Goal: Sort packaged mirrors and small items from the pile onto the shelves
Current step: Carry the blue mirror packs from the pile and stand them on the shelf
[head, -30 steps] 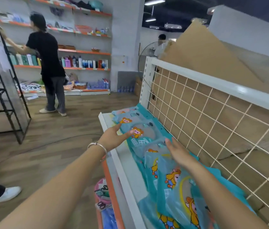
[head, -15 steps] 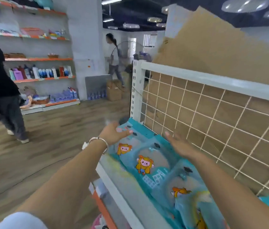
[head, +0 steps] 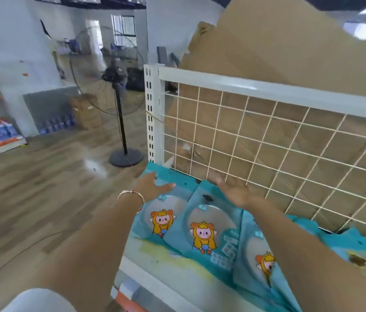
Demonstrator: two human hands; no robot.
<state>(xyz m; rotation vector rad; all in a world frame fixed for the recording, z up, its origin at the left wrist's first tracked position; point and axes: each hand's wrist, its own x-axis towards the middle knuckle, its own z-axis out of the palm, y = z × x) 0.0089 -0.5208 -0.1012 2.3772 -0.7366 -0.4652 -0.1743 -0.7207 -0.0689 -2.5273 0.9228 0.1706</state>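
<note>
Two bare hands reach over a row of teal plastic-packaged round mirrors (head: 202, 224) with orange cartoon figures, lying overlapped along the white metal shelf (head: 155, 262) against its white wire grid back (head: 267, 143); the left hand (head: 152, 188), a thin silver bracelet (head: 131, 195) on its wrist, is above the far end pack, the right hand (head: 233, 190) above the next pack's top edge, near the grid. Both sets of fingers are straight and released, grasping nothing; brown cardboard sheets (head: 278, 46) stand behind the grid; a black pedestal fan (head: 119, 86) stands beyond the shelf end.

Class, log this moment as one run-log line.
left hand: open, at mirror packs | right hand: open, near grid panel | nothing held
</note>
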